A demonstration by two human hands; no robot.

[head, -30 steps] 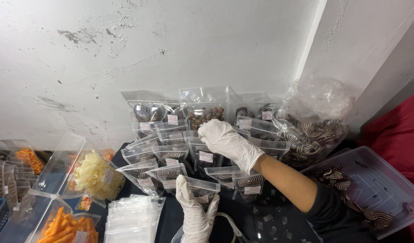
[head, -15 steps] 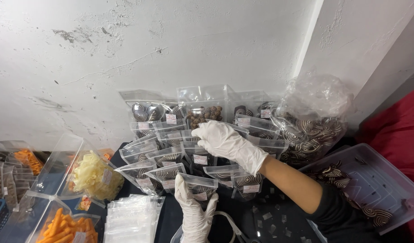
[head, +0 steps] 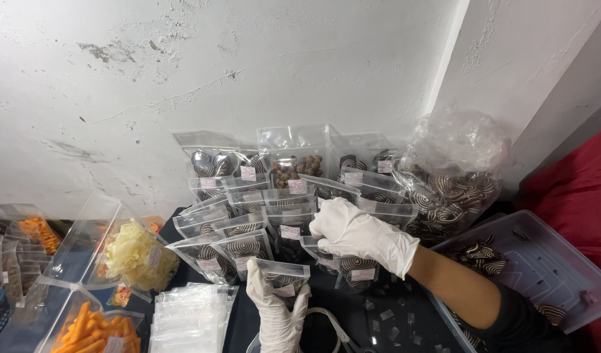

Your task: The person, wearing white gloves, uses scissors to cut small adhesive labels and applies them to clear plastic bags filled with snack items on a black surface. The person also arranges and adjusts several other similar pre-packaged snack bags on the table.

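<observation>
Leaning against the cracked white wall (head: pixel 183 85) stood a crowd of clear pouches (head: pixel 274 202), the landmark for everything else. Far left of that crowd sat small packs of orange snacks (head: pixel 36 229), then an open clear box of pale yellow chips (head: pixel 134 252), with orange sticks (head: pixel 81 330) in front of it. Just left of the crowd's front edge lay a flat stack of empty clear bags (head: pixel 186 317). At the front of the crowd, the left hand (head: pixel 274 314), in a white glove, pinched a small pouch of swirled brown biscuits (head: pixel 284 278) from below, fingers closed on its lower edge. Right of it, the gloved right hand (head: pixel 356 232) curled narrowly over the top of another filled pouch (head: pixel 356 268) in the front row. Further right bulged a big loose bag of swirled biscuits (head: pixel 454 183), then a clear tub (head: pixel 542 268). The pouches stood packed and leaning, so a nudge from either wrist looked likely to topple a row; a pinch that light could also let the held pouch slip.
</observation>
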